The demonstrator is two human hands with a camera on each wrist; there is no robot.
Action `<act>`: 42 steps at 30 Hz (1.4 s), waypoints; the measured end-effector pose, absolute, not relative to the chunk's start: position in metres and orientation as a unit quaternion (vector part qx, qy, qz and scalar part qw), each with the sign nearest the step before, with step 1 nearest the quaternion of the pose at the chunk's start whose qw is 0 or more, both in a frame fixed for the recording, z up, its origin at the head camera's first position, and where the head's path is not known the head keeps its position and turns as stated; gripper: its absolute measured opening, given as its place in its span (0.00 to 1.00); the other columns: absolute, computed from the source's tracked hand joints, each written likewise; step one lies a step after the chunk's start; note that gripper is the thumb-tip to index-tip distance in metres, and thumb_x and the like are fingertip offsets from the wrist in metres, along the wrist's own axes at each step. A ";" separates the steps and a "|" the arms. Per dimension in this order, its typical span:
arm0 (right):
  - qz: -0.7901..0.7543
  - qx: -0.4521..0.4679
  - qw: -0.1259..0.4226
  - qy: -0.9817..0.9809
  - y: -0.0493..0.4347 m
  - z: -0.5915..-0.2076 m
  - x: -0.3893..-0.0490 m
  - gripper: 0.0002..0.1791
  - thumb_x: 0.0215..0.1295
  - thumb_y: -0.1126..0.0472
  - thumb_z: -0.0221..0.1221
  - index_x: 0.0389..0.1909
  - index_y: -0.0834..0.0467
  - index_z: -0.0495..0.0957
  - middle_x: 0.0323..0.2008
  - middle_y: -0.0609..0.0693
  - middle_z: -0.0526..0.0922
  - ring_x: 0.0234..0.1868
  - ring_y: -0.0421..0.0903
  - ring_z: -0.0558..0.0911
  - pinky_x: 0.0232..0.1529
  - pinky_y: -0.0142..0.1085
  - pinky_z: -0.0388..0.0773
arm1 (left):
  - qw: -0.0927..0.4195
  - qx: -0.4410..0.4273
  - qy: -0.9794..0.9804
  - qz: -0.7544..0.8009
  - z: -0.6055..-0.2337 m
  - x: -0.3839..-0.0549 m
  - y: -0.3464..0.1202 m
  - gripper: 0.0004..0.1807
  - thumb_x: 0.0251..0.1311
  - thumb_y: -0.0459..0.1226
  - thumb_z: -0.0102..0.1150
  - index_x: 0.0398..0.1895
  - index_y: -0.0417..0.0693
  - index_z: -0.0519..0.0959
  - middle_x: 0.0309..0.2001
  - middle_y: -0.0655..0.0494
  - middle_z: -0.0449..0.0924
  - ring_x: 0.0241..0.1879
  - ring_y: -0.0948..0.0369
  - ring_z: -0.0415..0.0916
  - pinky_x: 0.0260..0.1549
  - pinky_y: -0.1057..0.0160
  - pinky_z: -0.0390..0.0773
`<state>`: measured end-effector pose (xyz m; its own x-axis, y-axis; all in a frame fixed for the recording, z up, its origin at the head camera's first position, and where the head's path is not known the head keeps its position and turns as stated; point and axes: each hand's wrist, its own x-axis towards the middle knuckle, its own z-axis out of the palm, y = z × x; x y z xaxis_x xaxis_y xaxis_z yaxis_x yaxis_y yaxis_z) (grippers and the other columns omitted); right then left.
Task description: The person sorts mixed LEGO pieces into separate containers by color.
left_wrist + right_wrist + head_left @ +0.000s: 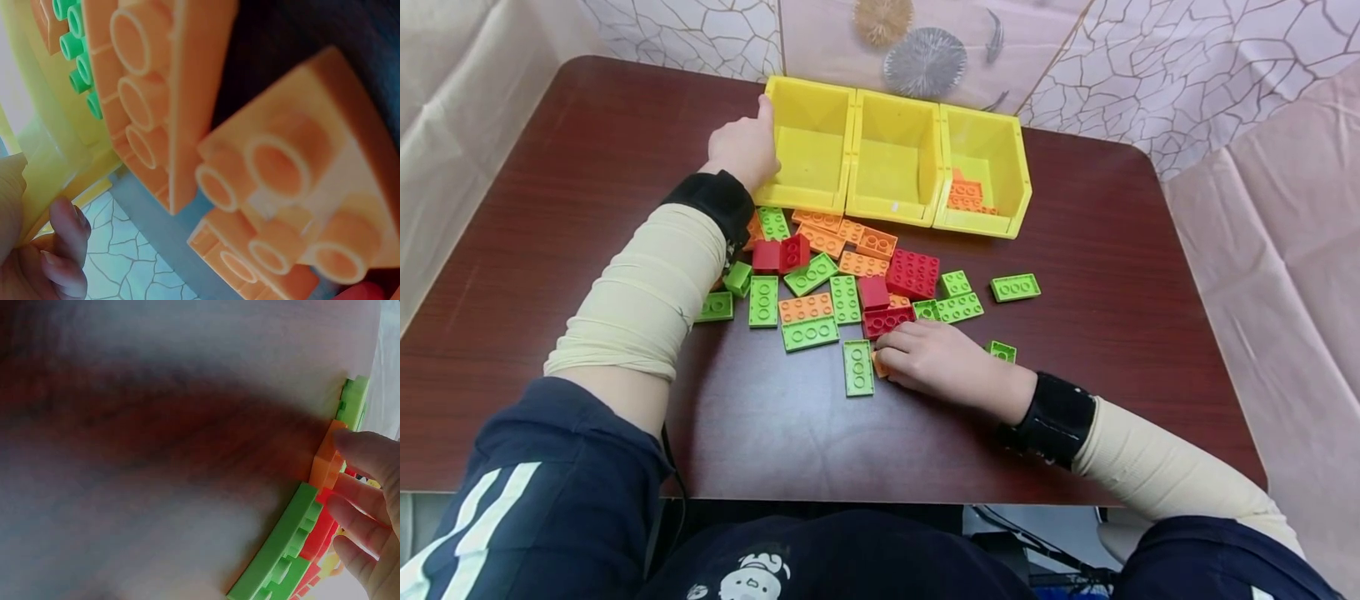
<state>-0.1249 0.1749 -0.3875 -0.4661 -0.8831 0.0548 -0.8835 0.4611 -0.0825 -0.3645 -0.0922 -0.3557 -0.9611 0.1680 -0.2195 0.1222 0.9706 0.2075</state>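
My left hand (pixel 743 150) grips the left wall of a row of three joined yellow bins (pixel 808 193). In the left wrist view its fingers (pixel 67 240) curl around the yellow edge. Low over the table, my right hand (pixel 951 362) pinches an orange toy brick (pixel 880 365), mostly hidden by the hand in the head view. The right wrist view has the thumb (pixel 362 449) against that orange brick (pixel 326 456). A green brick (pixel 858 367) lies just left of it, and red bricks (pixel 887 321) lie beyond the fingertips.
Several green, orange and red bricks lie loosely in front of the bins, including a large red brick (pixel 913 274). The right bin holds orange bricks (pixel 966 195). A green brick (pixel 1016 287) lies apart on the right of the brown table (pixel 1120 333).
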 end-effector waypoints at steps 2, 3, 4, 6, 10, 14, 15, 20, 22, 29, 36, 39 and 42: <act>0.054 0.514 -0.005 -0.856 0.175 -0.388 -0.125 0.13 0.62 0.58 0.59 0.47 0.57 0.78 0.44 0.49 0.79 0.48 0.46 0.76 0.50 0.40 0.72 | 0.118 0.073 0.986 0.094 -0.356 -0.365 -0.092 0.47 0.64 0.41 0.50 0.71 0.42 0.27 0.43 0.38 0.69 0.40 0.43 0.69 0.50 0.45 0.69; 0.057 0.512 -0.009 -0.857 0.175 -0.388 -0.125 0.13 0.62 0.58 0.59 0.46 0.57 0.78 0.44 0.48 0.79 0.48 0.45 0.76 0.50 0.39 0.71 | 0.118 0.073 0.986 0.093 -0.356 -0.365 -0.092 0.47 0.64 0.41 0.50 0.71 0.42 0.27 0.43 0.38 0.69 0.40 0.43 0.69 0.50 0.46 0.69; 0.062 0.509 -0.013 -0.858 0.176 -0.387 -0.125 0.13 0.62 0.58 0.59 0.46 0.57 0.78 0.43 0.48 0.79 0.47 0.45 0.76 0.50 0.39 0.71 | 0.118 0.072 0.986 0.091 -0.355 -0.365 -0.092 0.47 0.64 0.41 0.50 0.71 0.42 0.27 0.43 0.38 0.69 0.40 0.43 0.69 0.50 0.46 0.69; 0.079 0.504 -0.019 -0.860 0.177 -0.384 -0.125 0.13 0.61 0.58 0.60 0.45 0.56 0.78 0.43 0.48 0.79 0.47 0.44 0.76 0.50 0.38 0.71 | 0.118 0.072 0.986 0.088 -0.355 -0.365 -0.092 0.47 0.64 0.41 0.50 0.71 0.42 0.27 0.43 0.39 0.69 0.39 0.43 0.69 0.50 0.46 0.70; 0.122 0.503 0.001 -0.856 0.181 -0.369 -0.132 0.13 0.56 0.60 0.64 0.42 0.57 0.77 0.42 0.48 0.79 0.45 0.45 0.76 0.48 0.38 0.73 | 0.119 0.072 0.987 0.085 -0.354 -0.366 -0.092 0.47 0.64 0.41 0.49 0.71 0.42 0.26 0.42 0.39 0.69 0.39 0.43 0.69 0.49 0.46 0.70; 0.153 0.472 0.057 -0.866 0.193 -0.344 -0.152 0.12 0.52 0.64 0.66 0.38 0.58 0.77 0.39 0.49 0.80 0.42 0.46 0.77 0.44 0.40 0.75 | 0.122 0.071 0.986 0.087 -0.353 -0.366 -0.093 0.47 0.64 0.41 0.49 0.71 0.42 0.25 0.42 0.39 0.69 0.39 0.43 0.69 0.49 0.46 0.69; 0.156 0.454 0.070 -0.874 0.198 -0.338 -0.160 0.13 0.52 0.64 0.66 0.38 0.58 0.77 0.38 0.49 0.80 0.42 0.46 0.78 0.43 0.40 0.75 | 0.123 0.071 0.986 0.088 -0.353 -0.366 -0.093 0.47 0.64 0.41 0.48 0.71 0.42 0.25 0.42 0.39 0.69 0.40 0.43 0.69 0.50 0.46 0.69; 0.128 0.302 0.089 -0.940 0.237 -0.320 -0.204 0.14 0.56 0.63 0.63 0.43 0.61 0.76 0.38 0.53 0.78 0.43 0.50 0.76 0.45 0.44 0.72 | 0.132 0.071 0.984 0.097 -0.355 -0.366 -0.093 0.47 0.65 0.41 0.48 0.71 0.43 0.25 0.42 0.39 0.68 0.40 0.43 0.69 0.50 0.46 0.68; 0.107 0.238 0.075 -0.962 0.252 -0.319 -0.222 0.15 0.58 0.63 0.61 0.46 0.62 0.75 0.41 0.56 0.77 0.45 0.53 0.74 0.47 0.47 0.70 | 0.130 0.071 0.984 0.096 -0.357 -0.365 -0.094 0.46 0.65 0.41 0.47 0.71 0.43 0.25 0.42 0.39 0.69 0.39 0.43 0.69 0.50 0.45 0.68; 0.036 0.158 0.040 -0.986 0.279 -0.332 -0.259 0.15 0.61 0.64 0.58 0.48 0.66 0.73 0.42 0.63 0.77 0.41 0.60 0.72 0.47 0.52 0.66 | 0.111 0.069 0.988 0.077 -0.362 -0.364 -0.092 0.46 0.64 0.42 0.48 0.72 0.44 0.28 0.52 0.34 0.66 0.42 0.41 0.68 0.50 0.43 0.68; -0.023 0.170 0.001 -0.985 0.282 -0.336 -0.272 0.10 0.59 0.65 0.58 0.41 0.65 0.75 0.38 0.62 0.80 0.42 0.61 0.72 0.57 0.57 0.53 | 0.107 0.067 0.988 0.085 -0.365 -0.367 -0.091 0.47 0.63 0.43 0.49 0.72 0.43 0.29 0.56 0.33 0.62 0.45 0.41 0.68 0.50 0.42 0.68; -0.039 0.171 -0.034 -0.984 0.280 -0.331 -0.279 0.09 0.59 0.65 0.58 0.39 0.64 0.75 0.37 0.62 0.80 0.44 0.61 0.72 0.61 0.60 0.45 | 0.115 0.063 0.986 0.098 -0.362 -0.366 -0.093 0.47 0.63 0.41 0.48 0.72 0.44 0.27 0.48 0.36 0.69 0.42 0.43 0.69 0.48 0.44 0.69; -0.047 0.172 -0.070 -0.981 0.278 -0.326 -0.287 0.08 0.59 0.65 0.58 0.38 0.63 0.76 0.35 0.61 0.79 0.44 0.60 0.73 0.61 0.62 0.41 | 0.126 0.060 0.983 0.119 -0.359 -0.364 -0.094 0.47 0.63 0.40 0.48 0.71 0.45 0.26 0.41 0.40 0.70 0.39 0.44 0.70 0.47 0.46 0.69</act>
<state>-0.2866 0.2776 -0.3261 -0.9308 -0.3319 -0.1533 -0.3450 0.9361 0.0681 -0.3638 -0.0940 -0.3586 -0.9612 0.1484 -0.2325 0.0887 0.9645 0.2487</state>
